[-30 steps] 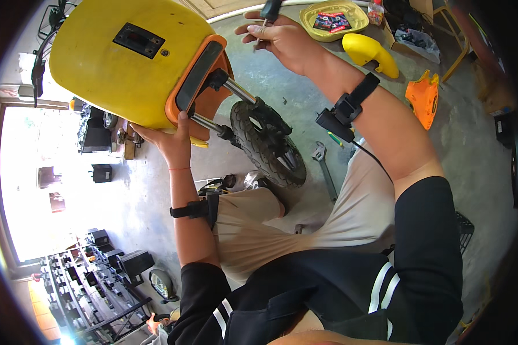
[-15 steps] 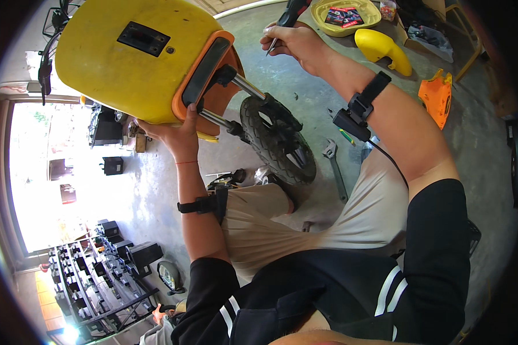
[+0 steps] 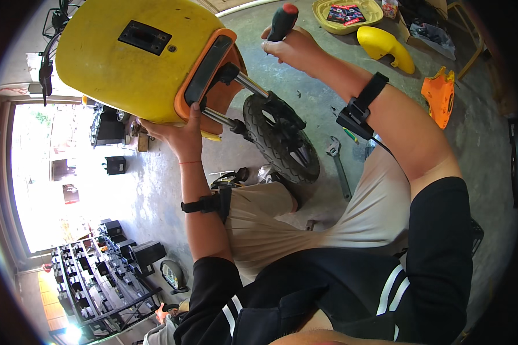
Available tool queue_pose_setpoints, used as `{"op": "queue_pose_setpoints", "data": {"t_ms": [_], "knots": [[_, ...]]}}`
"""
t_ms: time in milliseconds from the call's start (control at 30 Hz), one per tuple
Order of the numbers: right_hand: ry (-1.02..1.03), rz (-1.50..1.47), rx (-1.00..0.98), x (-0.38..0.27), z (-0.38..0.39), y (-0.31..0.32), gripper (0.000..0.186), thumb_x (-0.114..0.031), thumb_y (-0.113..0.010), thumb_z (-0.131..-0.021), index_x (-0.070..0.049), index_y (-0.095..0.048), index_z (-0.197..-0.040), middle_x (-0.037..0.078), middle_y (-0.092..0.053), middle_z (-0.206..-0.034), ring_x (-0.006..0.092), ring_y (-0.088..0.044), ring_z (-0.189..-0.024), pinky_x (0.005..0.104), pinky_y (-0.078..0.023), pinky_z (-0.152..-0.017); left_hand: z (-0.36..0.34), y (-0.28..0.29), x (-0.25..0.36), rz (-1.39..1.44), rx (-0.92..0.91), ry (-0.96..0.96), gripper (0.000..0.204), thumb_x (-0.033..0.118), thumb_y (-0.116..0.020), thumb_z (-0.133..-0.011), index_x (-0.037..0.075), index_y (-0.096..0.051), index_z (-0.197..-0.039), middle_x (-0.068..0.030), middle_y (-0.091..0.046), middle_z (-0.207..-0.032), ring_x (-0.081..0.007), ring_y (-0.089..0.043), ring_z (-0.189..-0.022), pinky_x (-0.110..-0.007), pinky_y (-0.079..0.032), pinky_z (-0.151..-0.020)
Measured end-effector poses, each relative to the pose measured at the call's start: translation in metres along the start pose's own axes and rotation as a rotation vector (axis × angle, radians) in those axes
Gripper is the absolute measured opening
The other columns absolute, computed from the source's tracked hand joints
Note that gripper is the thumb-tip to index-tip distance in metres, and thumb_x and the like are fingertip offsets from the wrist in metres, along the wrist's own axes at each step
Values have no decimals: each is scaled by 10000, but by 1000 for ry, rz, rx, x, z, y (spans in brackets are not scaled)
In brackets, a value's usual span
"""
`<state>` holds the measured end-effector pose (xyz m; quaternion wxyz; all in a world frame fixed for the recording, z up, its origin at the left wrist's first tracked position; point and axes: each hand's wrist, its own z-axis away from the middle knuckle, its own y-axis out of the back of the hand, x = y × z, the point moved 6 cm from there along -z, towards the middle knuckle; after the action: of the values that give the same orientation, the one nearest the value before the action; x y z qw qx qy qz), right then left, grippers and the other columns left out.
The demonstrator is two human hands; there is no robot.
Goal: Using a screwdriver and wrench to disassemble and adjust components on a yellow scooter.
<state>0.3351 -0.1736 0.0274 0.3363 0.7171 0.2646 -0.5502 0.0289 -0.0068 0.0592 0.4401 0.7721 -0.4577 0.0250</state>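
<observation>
My left hand (image 3: 178,138) grips the lower edge of a yellow body panel (image 3: 112,69) with an orange trim (image 3: 187,109), its thumb up beside a dark strip in the trim. Two silver fork tubes (image 3: 250,86) run from under the panel to a black front wheel (image 3: 282,146). My right hand (image 3: 290,49) is held right of the panel, wrapped round a screwdriver (image 3: 283,22) with a black and red handle, its tip pointing downward and touching nothing that I can see. A black recessed plate (image 3: 144,37) sits on the panel's face.
An adjustable wrench (image 3: 339,167) lies by my leg. At the right are a yellow tray (image 3: 322,20), a yellow fender (image 3: 385,46), an orange panel (image 3: 437,98) and a cardboard box (image 3: 420,43). Racks of black parts (image 3: 92,276) and another person's hand (image 3: 161,313) show lower left.
My right hand with the screwdriver has moved slightly down and right, and the handle has turned its red end toward me. The whole view has shifted a little; my left hand keeps its grip.
</observation>
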Motion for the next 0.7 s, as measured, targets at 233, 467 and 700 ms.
{"op": "queue_pose_setpoints", "data": {"t_ms": [233,467,700], "knots": [[95,-740,-3,-22,-7,-7,208,-140,-693,-992,25,-652,-1111,130,-715,-1018,246,-749,-1008,344,-630,-938,1,0,3,21,-2,2,1448,469,-920,-745,-69,125,-1591,-333,-30,-1626,-490,-37,-1546,-589,-123,-1262],[96,-1082,-20,-28,-27,-27,240,-104,-605,-1029,116,-609,-1124,189,-685,-1047,291,-755,-980,337,-649,-914,0,2,10,3,-6,-13,1462,446,-929,-733,-64,136,-1594,-341,-29,-1624,-502,-65,-1540,-580,-120,-1266],[65,-1077,17,-27,-24,-34,232,-131,-659,-1023,61,-617,-1147,160,-670,-1064,269,-751,-971,320,-645,-910,1,2,11,-28,-10,-7,1461,446,-927,-735,-78,139,-1586,-349,-27,-1619,-505,-64,-1538,-578,-125,-1265]]}}
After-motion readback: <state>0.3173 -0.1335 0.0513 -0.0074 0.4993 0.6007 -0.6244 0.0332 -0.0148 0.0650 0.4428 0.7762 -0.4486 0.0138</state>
